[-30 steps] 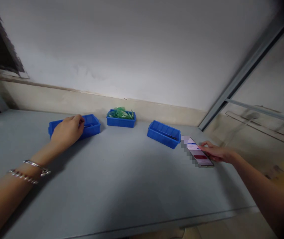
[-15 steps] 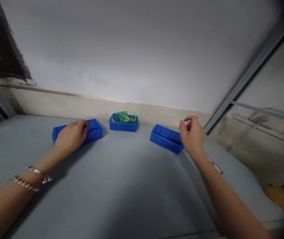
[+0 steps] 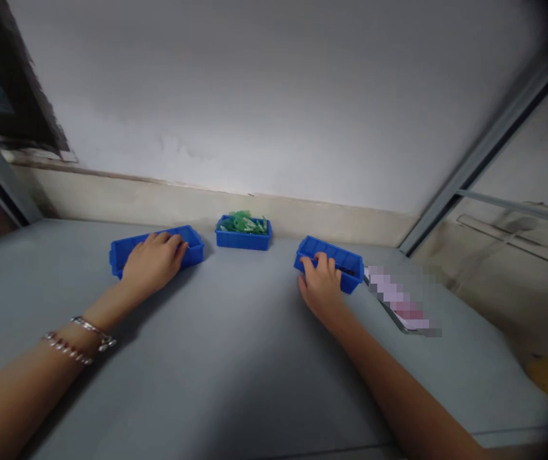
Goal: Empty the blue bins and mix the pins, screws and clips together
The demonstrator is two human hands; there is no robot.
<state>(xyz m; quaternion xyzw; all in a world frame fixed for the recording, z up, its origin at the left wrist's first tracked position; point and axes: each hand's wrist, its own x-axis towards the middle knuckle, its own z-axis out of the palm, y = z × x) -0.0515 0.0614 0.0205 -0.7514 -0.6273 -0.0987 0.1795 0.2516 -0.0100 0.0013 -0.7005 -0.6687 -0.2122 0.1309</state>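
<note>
My left hand (image 3: 153, 262) reaches over the near wall of the left blue bin (image 3: 194, 246). Its fingers are bent down and drawn together, with the tips hidden inside, so whatever they hold is out of sight. My right hand (image 3: 324, 291) is at the near side of the right blue bin (image 3: 338, 252). Its fingers are apart and curve over the rim, while the thumb stays outside; nothing shows in its grasp. Small dark pieces (image 3: 347, 271) lie in that bin. Between these two stands a middle blue bin (image 3: 243, 241), filled with green and clear pieces (image 3: 245, 222).
The bins stand on a grey tabletop (image 3: 235, 338) that meets a pale wall (image 3: 254, 115). Right of the right bin lies a flat, blurred-out object with a dark edge (image 3: 401, 322). Grey metal posts (image 3: 475, 160) rise at both sides.
My right hand has moved left and down from beside the right bin onto its near rim. My left hand stays at the left bin, its fingers shifted slightly. The camera view has turned a little.
</note>
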